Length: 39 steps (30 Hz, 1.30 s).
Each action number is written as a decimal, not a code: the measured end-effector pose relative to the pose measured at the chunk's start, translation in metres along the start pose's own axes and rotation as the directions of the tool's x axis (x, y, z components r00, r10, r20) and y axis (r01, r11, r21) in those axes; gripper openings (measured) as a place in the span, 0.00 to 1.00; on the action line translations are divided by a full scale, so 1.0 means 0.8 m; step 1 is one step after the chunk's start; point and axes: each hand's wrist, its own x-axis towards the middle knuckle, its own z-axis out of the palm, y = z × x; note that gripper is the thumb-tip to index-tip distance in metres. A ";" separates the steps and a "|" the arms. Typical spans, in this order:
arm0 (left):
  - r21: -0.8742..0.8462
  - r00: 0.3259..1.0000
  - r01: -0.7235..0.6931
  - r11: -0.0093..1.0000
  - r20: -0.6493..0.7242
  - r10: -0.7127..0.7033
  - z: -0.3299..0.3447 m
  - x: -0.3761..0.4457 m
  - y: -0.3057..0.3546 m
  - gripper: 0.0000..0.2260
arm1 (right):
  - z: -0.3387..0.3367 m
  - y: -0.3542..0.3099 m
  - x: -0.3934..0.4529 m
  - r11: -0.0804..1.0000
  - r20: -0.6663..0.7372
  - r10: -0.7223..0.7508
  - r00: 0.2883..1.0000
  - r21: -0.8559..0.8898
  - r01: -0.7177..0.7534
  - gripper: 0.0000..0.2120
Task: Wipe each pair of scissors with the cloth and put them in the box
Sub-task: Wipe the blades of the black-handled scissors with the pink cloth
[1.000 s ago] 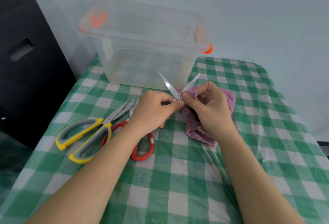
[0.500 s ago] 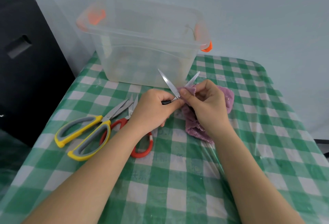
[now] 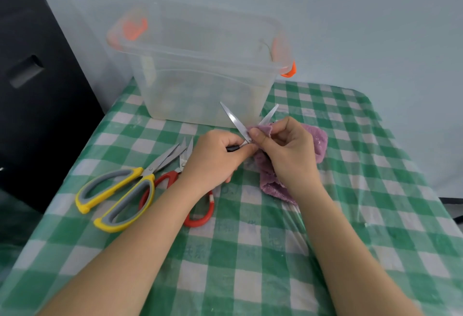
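Note:
My left hand (image 3: 215, 157) grips the dark handles of a small pair of scissors (image 3: 234, 121), whose two steel blades spread open and point up toward the box. My right hand (image 3: 288, 151) pinches a purple cloth (image 3: 317, 140) around the base of the right blade, near the pivot. The rest of the cloth hangs down onto the table under my right wrist. A clear plastic box (image 3: 200, 72) with orange latches stands just behind the blades. Yellow-and-grey scissors (image 3: 120, 190) and red-handled scissors (image 3: 200, 215) lie on the table at the left, partly under my left forearm.
The table carries a green-and-white checked cloth under clear plastic (image 3: 250, 265). A dark panel (image 3: 37, 90) stands off the table's left edge. A pale wall rises behind the box.
Both hands and the small scissors stay almost where they were. My right thumb and the cloth have shifted slightly along the blade near the pivot.

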 end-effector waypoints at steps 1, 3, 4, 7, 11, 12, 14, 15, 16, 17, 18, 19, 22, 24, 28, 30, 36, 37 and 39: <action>0.006 1.000 -0.004 1.000 -0.005 0.004 0.001 0.000 0.000 0.15 | 0.001 0.000 0.001 1.000 -0.008 -0.003 1.000 0.003 0.003 0.09; 0.015 1.000 -0.005 1.000 -0.012 0.005 0.001 0.000 0.001 0.15 | -0.001 0.001 0.003 1.000 0.000 0.003 1.000 0.006 -0.003 0.08; 0.013 1.000 -0.006 1.000 -0.013 0.006 0.000 -0.001 0.001 0.15 | -0.003 0.000 0.003 1.000 0.017 0.013 1.000 0.011 -0.013 0.08; -0.004 1.000 -0.003 1.000 -0.001 0.003 -0.001 -0.002 0.003 0.14 | -0.012 -0.001 0.003 1.000 0.067 0.023 0.997 -0.015 -0.022 0.08; -0.041 1.000 0.016 0.999 0.024 -0.015 -0.003 -0.002 0.004 0.11 | -0.028 -0.009 0.005 0.999 0.184 0.039 0.982 -0.038 -0.033 0.09; -0.056 1.000 0.016 0.998 0.023 -0.015 -0.003 -0.001 0.004 0.12 | -0.029 -0.012 0.004 0.999 0.203 0.042 0.978 -0.023 -0.038 0.09; -0.079 1.000 0.020 0.997 0.013 -0.019 -0.004 0.000 0.003 0.12 | -0.030 -0.015 0.002 0.999 0.217 0.034 0.976 0.007 -0.037 0.07; -0.084 1.000 0.021 0.996 0.009 -0.020 -0.004 0.000 0.003 0.12 | -0.030 -0.015 0.002 1.000 0.202 0.024 0.979 -0.009 -0.022 0.07; -0.085 1.000 0.020 0.996 0.005 -0.020 -0.004 0.001 0.004 0.12 | -0.029 -0.015 0.001 0.999 0.188 0.010 0.982 -0.034 -0.003 0.09; -0.083 1.000 0.017 0.996 0.003 -0.016 -0.004 0.001 0.004 0.13 | -0.028 -0.014 0.001 0.998 0.176 -0.011 0.984 -0.056 0.021 0.08; -0.078 1.000 0.012 0.997 0.002 -0.012 -0.003 0.001 0.004 0.13 | -0.025 -0.013 0.000 0.998 0.169 -0.027 0.985 -0.059 0.038 0.05; -0.074 1.000 0.008 0.997 0.002 -0.008 -0.002 0.000 0.004 0.14 | -0.022 -0.011 -0.001 0.996 0.155 -0.050 0.987 -0.062 0.060 0.04; -0.066 1.000 0.005 0.998 -0.003 -0.005 -0.002 0.000 0.003 0.17 | -0.014 -0.008 -0.004 0.989 0.133 -0.101 0.986 -0.092 0.114 0.07; -0.069 1.000 0.002 0.998 -0.006 -0.003 -0.002 0.000 0.002 0.18 | -0.011 -0.010 -0.006 0.985 0.127 -0.119 0.985 -0.111 0.133 0.07; -0.046 0.999 -0.042 0.998 -0.015 0.042 0.000 -0.003 0.006 0.19 | -0.005 -0.010 -0.007 0.985 0.001 -0.127 0.992 -0.119 0.126 0.09; -0.037 0.999 -0.050 0.998 -0.019 0.049 0.001 -0.004 0.007 0.19 | -0.002 -0.008 -0.009 0.983 -0.037 -0.133 0.990 -0.133 0.127 0.09; -0.045 1.000 -0.018 0.999 -0.005 0.018 -0.004 -0.002 0.006 0.16 | -0.010 -0.006 -0.005 0.988 0.045 -0.098 0.994 -0.112 0.103 0.08; -0.051 1.000 -0.014 0.999 -0.002 0.014 -0.004 -0.002 0.006 0.16 | -0.012 -0.005 -0.004 0.990 0.058 -0.090 0.994 -0.105 0.096 0.07; -0.058 1.000 -0.007 0.998 0.004 0.008 -0.005 -0.001 0.006 0.18 | -0.016 -0.005 -0.001 0.994 0.082 -0.066 0.994 -0.086 0.073 0.06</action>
